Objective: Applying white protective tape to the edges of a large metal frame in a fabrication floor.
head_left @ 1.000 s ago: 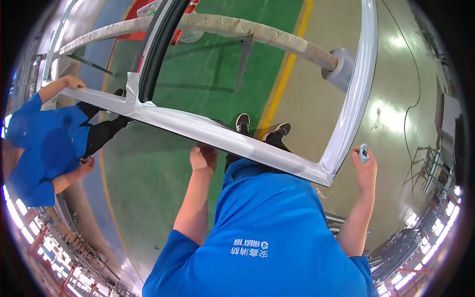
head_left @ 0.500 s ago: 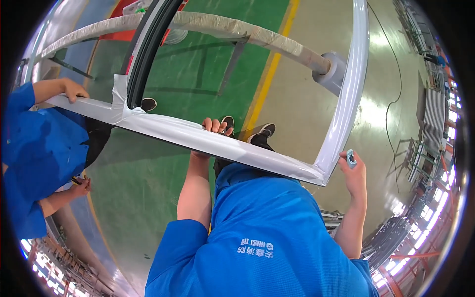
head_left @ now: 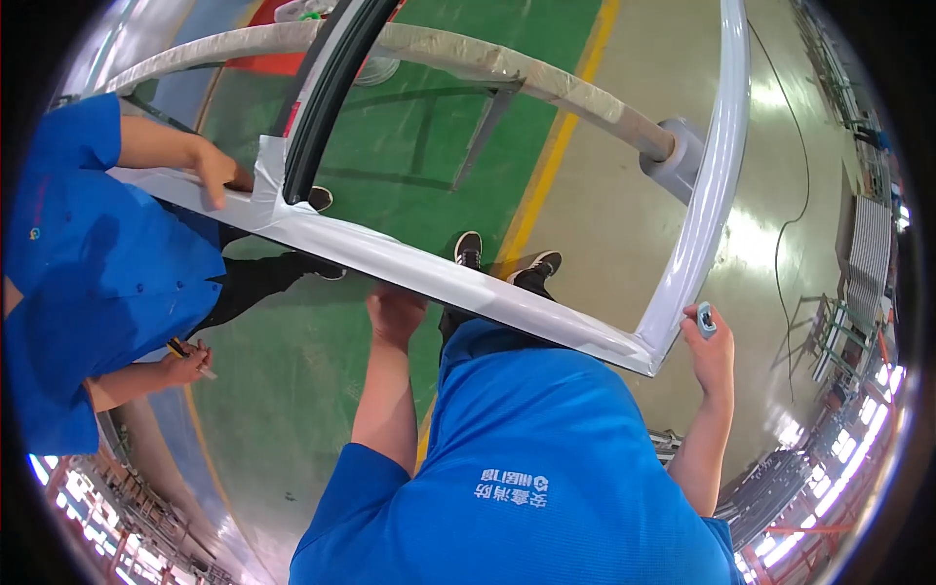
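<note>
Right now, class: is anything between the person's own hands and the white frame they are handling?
Nothing visible. The left hand touches the near rail of the white frame from below. The right hand, holding a small blue object, sits right beside the frame's corner. A co-worker's hand rests on the far end.

Scene brightly and evenly lit. Strong glare seen on glossy pale floor (head_left: 770, 244) beyond right hand (head_left: 710, 353), smaller hotspot above it. Soft dark shadows of frame bars cast on green floor (head_left: 429, 136) beyond left hand (head_left: 394, 314). White frame (head_left: 429, 275) bent into curves by fisheye distortion. Black vignette around circular picture. Detail smeared and compressed at rim below both hands. Centre reasonably sharp, slight softness on hands.
</note>
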Demonstrator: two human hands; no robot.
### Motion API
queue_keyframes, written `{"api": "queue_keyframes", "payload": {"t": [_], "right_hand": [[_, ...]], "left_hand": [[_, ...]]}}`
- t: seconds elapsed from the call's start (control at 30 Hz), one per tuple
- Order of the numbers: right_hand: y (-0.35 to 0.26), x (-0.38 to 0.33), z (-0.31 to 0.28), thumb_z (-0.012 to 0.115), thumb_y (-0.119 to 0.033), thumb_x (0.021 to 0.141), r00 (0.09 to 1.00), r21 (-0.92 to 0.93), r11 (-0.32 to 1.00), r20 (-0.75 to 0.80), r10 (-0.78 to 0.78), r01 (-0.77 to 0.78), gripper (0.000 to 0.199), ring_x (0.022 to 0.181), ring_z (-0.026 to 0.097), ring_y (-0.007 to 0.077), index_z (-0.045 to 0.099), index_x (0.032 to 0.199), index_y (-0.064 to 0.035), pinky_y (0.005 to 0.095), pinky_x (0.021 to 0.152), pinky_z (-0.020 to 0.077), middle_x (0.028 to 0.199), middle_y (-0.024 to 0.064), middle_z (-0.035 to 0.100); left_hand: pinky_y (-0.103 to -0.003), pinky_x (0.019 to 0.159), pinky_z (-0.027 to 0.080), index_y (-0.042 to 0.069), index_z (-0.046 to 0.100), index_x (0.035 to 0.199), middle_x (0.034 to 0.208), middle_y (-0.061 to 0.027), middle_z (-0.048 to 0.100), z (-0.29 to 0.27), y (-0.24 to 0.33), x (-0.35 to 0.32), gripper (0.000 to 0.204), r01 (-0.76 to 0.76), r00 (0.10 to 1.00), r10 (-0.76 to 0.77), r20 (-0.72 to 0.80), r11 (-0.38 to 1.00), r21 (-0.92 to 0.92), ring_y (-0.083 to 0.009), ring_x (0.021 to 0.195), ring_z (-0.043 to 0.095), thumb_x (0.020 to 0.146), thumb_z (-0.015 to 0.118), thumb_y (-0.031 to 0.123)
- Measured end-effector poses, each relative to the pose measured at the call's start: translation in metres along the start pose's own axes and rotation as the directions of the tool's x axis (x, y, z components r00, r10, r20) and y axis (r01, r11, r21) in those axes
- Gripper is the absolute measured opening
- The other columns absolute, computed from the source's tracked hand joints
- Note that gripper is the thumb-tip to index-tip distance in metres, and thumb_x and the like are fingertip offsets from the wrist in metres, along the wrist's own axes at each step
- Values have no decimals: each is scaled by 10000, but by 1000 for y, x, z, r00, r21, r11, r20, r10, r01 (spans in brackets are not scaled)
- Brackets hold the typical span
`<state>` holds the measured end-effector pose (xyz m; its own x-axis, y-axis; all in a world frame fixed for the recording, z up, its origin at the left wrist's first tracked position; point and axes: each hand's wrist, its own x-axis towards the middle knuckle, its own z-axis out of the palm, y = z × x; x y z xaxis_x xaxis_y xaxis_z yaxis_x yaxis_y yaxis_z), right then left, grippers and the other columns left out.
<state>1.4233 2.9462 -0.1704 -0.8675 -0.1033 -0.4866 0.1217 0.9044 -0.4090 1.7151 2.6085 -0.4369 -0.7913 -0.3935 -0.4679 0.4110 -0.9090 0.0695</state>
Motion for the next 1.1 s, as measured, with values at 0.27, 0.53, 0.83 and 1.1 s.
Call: {"api": "queue_keyframes", "payload": {"t": [0.27, 0.53, 0.83, 1.1], "right_hand": [[-16, 8, 1, 657, -176, 851, 996, -57, 995, 20, -84, 85, 192, 694, 539, 130, 655, 992, -46, 291, 679, 452, 740, 32, 589], [4, 0, -6, 639, -137, 868, 997, 31, 998, -41, -57, 59, 157, 695, 519, 96, 647, 985, -33, 281, 665, 443, 736, 17, 580], [17, -14, -12, 649, -154, 874, 998, 58, 998, -56, 19, -16, 180, 678, 511, 81, 644, 1001, -26, 261, 632, 432, 743, -7, 571], [70, -3, -34, 647, -130, 871, 996, 131, 991, -93, -12, 24, 173, 685, 513, 68, 646, 1008, -25, 238, 632, 427, 762, -13, 583]], "left_hand": [[-506, 962, 479, 43, 589, 1141, 1137, -136, 630, 77, 51, 52, 377, -279, 952, 287, -106, 956, 90, -283, 1058, 612, 970, 483, 362], [-451, 868, 552, 116, 614, 1134, 1088, -44, 650, 48, 71, 41, 372, -336, 782, 471, -408, 870, 360, -232, 1016, 637, 996, 475, 433], [-483, 1057, 389, 116, 574, 1275, 1354, -109, 561, 67, 42, 42, 506, -338, 934, 347, -82, 935, 106, -283, 1263, 482, 977, 394, 484], [-491, 1043, 417, 80, 600, 1195, 1278, -178, 578, 99, -75, -8, 494, -87, 985, 91, -145, 996, 33, -344, 1244, 503, 955, 449, 484]]}}
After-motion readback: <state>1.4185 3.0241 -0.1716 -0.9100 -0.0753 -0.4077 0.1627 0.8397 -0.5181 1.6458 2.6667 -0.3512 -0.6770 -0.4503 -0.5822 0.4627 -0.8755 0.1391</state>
